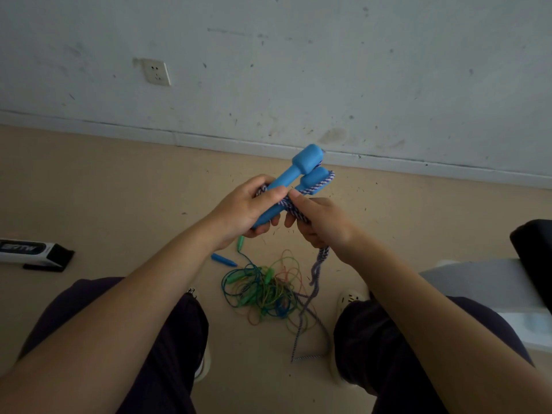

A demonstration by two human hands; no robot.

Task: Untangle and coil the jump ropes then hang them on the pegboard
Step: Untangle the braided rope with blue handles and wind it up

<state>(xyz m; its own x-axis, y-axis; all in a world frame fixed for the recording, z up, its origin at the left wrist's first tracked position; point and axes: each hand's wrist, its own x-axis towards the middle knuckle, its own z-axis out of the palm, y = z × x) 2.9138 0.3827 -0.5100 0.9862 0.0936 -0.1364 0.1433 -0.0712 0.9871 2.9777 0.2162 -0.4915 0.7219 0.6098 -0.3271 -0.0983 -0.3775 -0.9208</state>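
Scuffed white wall (328,55) fills the top half of the frame, with a socket (157,72) at upper left and a pale skirting board running below it down to a beige floor (104,186). At the right edge sits a grey-white bench (490,282) with something black (534,252) on it, too cropped to identify. The person's dark trousers (167,339) take up the lower corners, both bare forearms reaching up toward the centre, and a light shoe (349,298) shows beside the right knee. At the left edge a white and black box (33,253) lies on the floor. Between the feet, lower centre, a tangle of thin ropes (265,289) in green, blue and orange sits in a loose heap, with a small blue handle (223,260) just to its upper left and a green handle (240,242) peeking out under the left hand. Held up at centre frame is a pair of blue handles (301,171), side by side and angled to the upper right. The left hand (248,207) grasps them around their lower ends. A purple and white braided rope (319,182) wraps across the handles; the right hand (322,222) pinches it against them with thumb and fingers curled, and the rope's tail hangs from that fist down to the floor beside the heap.
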